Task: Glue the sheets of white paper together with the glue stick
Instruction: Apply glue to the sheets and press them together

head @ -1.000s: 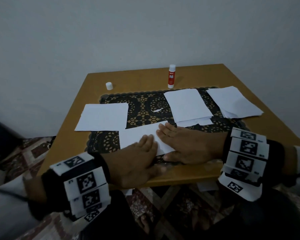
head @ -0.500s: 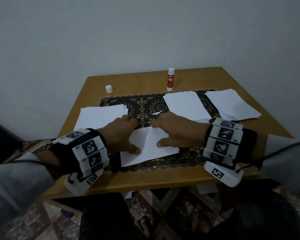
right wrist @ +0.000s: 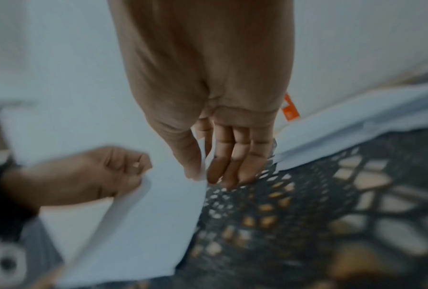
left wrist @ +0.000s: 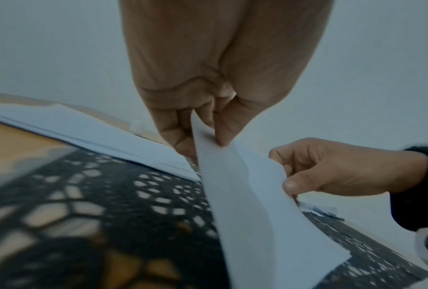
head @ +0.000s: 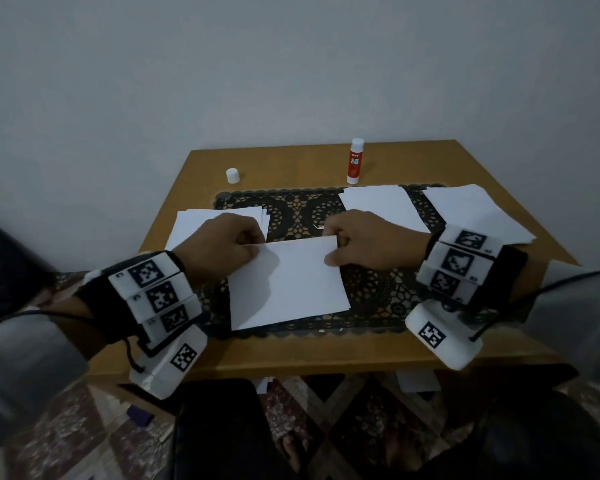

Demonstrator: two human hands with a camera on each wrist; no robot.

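Head view: left hand (head: pixel 222 245) pinches the far left corner of a white sheet (head: pixel 288 285), right hand (head: pixel 368 242) pinches its far right corner. The far edge is lifted; the near edge lies on the black lace mat (head: pixel 378 292). Left wrist view adds what the head view hides: thumb and fingers (left wrist: pixel 181 135) pressed together on the paper edge, sheet bowed. Right wrist view, blurred: thumb on top, fingers under the corner. Left to right on the wooden table (head: pixel 326 351): paper stack (head: pixel 194 223) just behind the left hand, white cap (head: pixel 232 176) near the far edge, glue stick (head: pixel 355 161) upright and uncapped, well apart from both hands, middle stack (head: pixel 378 202), right stack (head: pixel 471 209). Bare wood shows along the near edge.
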